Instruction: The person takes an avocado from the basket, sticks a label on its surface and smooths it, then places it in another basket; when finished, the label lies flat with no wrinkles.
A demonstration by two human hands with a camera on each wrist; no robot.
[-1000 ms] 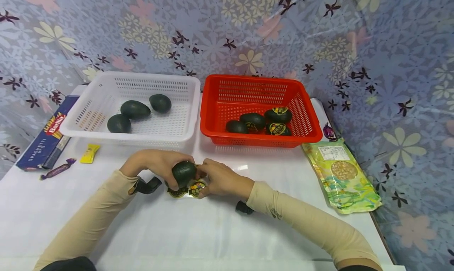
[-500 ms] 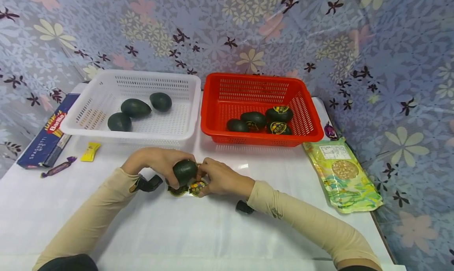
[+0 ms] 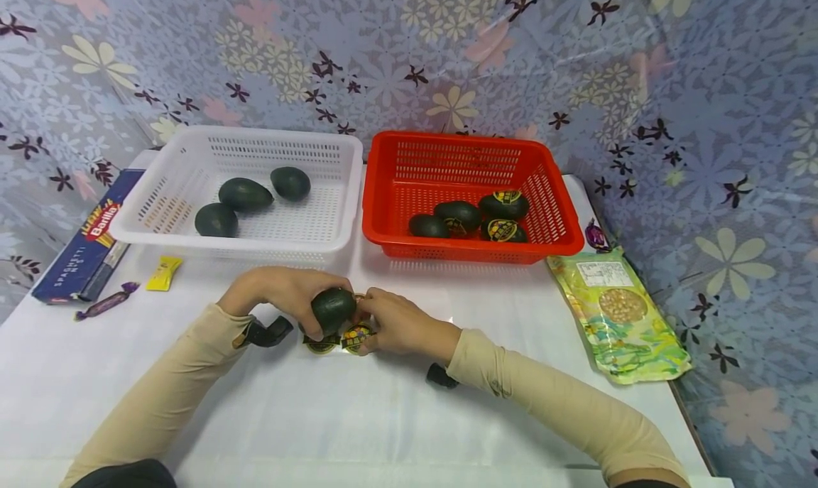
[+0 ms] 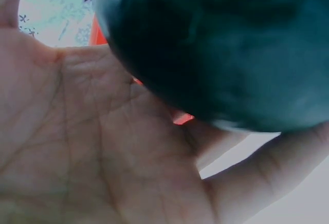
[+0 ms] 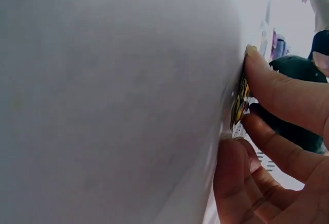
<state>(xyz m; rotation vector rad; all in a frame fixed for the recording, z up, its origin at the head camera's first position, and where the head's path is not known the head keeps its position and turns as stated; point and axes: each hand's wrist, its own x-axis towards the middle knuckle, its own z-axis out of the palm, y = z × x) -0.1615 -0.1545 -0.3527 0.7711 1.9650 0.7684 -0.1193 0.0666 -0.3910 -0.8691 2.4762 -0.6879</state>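
Note:
My left hand (image 3: 292, 295) grips a dark green avocado (image 3: 334, 309) just above the table; it fills the top of the left wrist view, between thumb and fingers. Below it lies a sheet of round black-and-yellow stickers (image 3: 322, 344). At the right side of the sheet, my right hand (image 3: 401, 322) has its fingers bent over a sticker (image 3: 355, 337). From the right wrist, thumb and index finger sit at opposite edges of the sticker (image 5: 240, 98). How far it is lifted from the sheet cannot be seen.
Behind the hands stand a white basket (image 3: 224, 246) with plain avocados and a red basket (image 3: 473, 251) with avocados, some visibly stickered. A spaghetti box (image 3: 86, 239) and wrapped candies (image 3: 163, 273) lie left. A yellow-green food bag (image 3: 620, 317) lies right.
My right hand has shifted very slightly at the stickers, and the glare on the clear sheet beside it looks different. My left hand and its avocado stay in place.

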